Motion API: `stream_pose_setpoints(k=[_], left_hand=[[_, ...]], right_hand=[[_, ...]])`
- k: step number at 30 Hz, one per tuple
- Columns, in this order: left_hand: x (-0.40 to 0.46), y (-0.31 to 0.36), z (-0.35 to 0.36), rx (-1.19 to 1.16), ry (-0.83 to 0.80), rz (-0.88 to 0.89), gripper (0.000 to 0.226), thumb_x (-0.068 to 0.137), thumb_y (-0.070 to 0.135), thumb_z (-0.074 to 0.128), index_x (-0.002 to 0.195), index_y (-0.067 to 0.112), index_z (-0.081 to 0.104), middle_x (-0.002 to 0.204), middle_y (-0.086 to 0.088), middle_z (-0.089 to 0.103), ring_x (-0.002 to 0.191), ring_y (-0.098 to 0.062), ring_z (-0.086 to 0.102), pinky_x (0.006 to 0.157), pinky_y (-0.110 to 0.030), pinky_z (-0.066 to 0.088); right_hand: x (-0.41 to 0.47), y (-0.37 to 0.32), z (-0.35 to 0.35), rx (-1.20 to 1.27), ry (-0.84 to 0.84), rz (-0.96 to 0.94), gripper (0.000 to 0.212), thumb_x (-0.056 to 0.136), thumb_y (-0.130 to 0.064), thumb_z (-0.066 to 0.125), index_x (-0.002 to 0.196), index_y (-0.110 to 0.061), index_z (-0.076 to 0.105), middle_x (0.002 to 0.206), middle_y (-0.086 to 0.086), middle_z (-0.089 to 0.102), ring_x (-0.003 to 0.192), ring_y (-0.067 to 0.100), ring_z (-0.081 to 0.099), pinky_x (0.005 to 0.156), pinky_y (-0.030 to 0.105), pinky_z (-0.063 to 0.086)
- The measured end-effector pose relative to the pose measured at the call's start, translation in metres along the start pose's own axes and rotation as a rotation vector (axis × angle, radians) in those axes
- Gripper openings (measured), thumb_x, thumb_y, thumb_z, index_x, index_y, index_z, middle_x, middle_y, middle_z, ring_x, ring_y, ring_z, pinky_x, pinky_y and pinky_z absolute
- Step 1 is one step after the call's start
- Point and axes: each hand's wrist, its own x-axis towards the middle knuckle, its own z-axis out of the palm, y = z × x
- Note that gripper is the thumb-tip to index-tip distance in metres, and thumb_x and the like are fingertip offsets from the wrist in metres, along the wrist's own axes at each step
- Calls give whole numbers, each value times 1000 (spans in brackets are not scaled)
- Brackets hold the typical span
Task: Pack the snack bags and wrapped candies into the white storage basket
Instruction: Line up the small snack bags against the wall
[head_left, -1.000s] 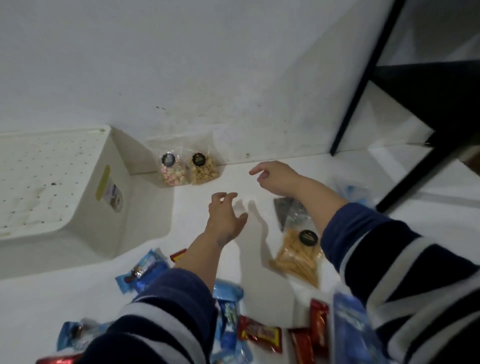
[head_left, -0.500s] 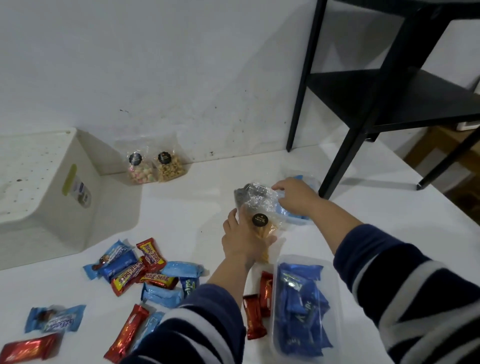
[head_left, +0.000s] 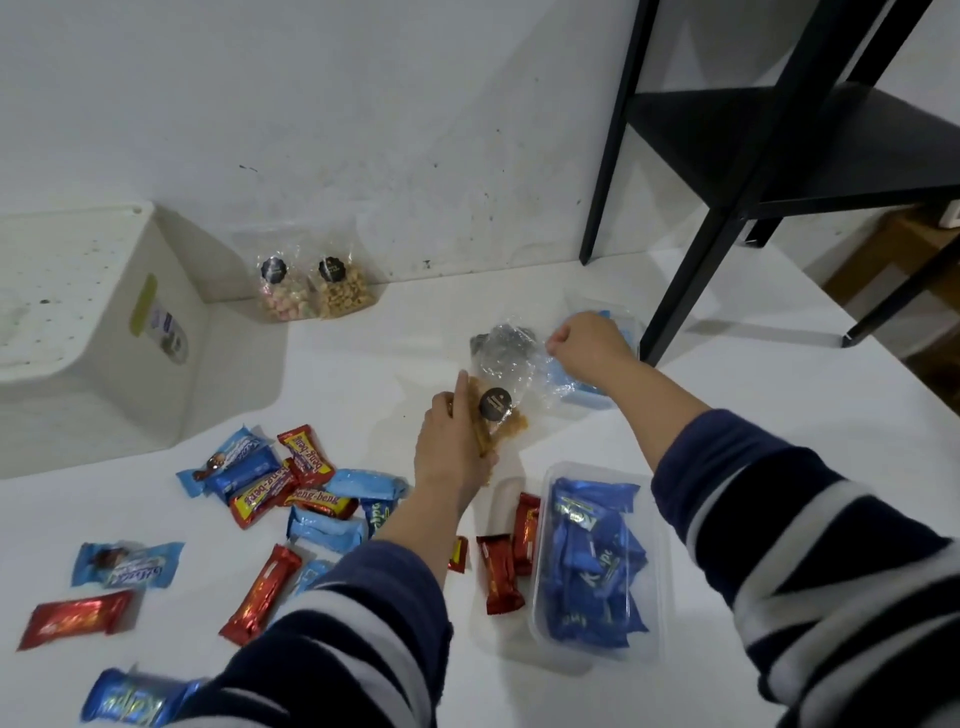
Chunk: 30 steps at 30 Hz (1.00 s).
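A clear snack bag (head_left: 501, 395) of golden sticks with a black round label lies mid-table. My left hand (head_left: 452, 447) grips its filled lower end. My right hand (head_left: 587, 348) is fisted at the bag's crinkled clear top, over a blue packet (head_left: 576, 387). The white storage basket (head_left: 104, 364) stands at the far left with a perforated face up. Two more clear snack bags (head_left: 317, 288) lean against the wall. Several red and blue wrapped candies (head_left: 291, 483) are scattered front left.
A clear plastic tub (head_left: 597, 561) full of blue wrapped candies sits under my right forearm, with red bars (head_left: 501, 569) beside it. A black metal shelf (head_left: 779, 156) stands on the table at the back right. The white wall runs along the back.
Both hands came back from the wall to the snack bag of sticks. My left hand closed on its lower end and my right hand closed at its top. The camera tilted down and right.
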Motion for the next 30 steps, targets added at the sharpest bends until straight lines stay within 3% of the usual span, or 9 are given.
stream_pose_setpoints(k=[2,4,7,10,17,22,28,30], left_hand=[[-4,-8,-5,22,2,-10,109,76,24,76,152,22,-3,142,-8,29,127,-27,39,102,-39,43],[-7,-16,-8,29,-4,-31,108,77,23,76,152,23,-2,141,-9,30,125,-29,41,102,-41,43],[-10,-25,-11,16,0,-75,105,78,20,75,152,24,1,138,-12,33,121,-31,43,101,-43,43],[-13,-28,-14,-5,0,-100,107,77,19,75,152,24,0,135,-13,34,119,-32,44,101,-43,41],[-16,-31,-15,-39,0,-114,106,76,19,76,152,25,3,136,-14,33,122,-33,43,106,-45,38],[-14,-33,-14,-66,-18,-102,105,78,23,76,152,27,1,139,-12,31,125,-33,40,108,-45,36],[-13,-36,-12,-88,-32,-108,107,77,22,77,152,27,0,140,-12,30,127,-32,40,109,-44,35],[-13,-36,-12,-98,-36,-112,107,77,20,77,152,28,0,140,-11,30,127,-32,40,109,-44,35]], right_hand=[[-6,-4,3,71,-34,-29,20,90,-12,56,97,2,69,103,16,70,95,29,65,87,38,54],[-14,-8,5,125,-83,-54,13,89,-10,59,92,-2,69,98,13,69,86,24,63,84,38,54],[-24,-12,3,128,-178,-46,19,89,-8,62,107,-10,69,95,5,64,86,22,62,80,33,54],[-30,-11,0,55,-258,-39,27,87,-3,64,114,-5,66,95,7,63,85,19,61,78,29,53],[-37,-8,10,23,-165,-36,20,90,-12,61,102,1,69,91,11,66,82,21,62,81,35,55],[-40,-7,19,-40,-67,3,24,86,-10,54,99,4,68,101,18,70,78,25,60,62,27,48],[-41,-9,18,92,-110,0,31,86,-14,64,113,2,66,92,10,65,82,20,55,77,32,50],[-42,-12,19,104,-94,-28,28,88,-13,61,111,2,68,101,16,70,83,20,56,86,36,53]])
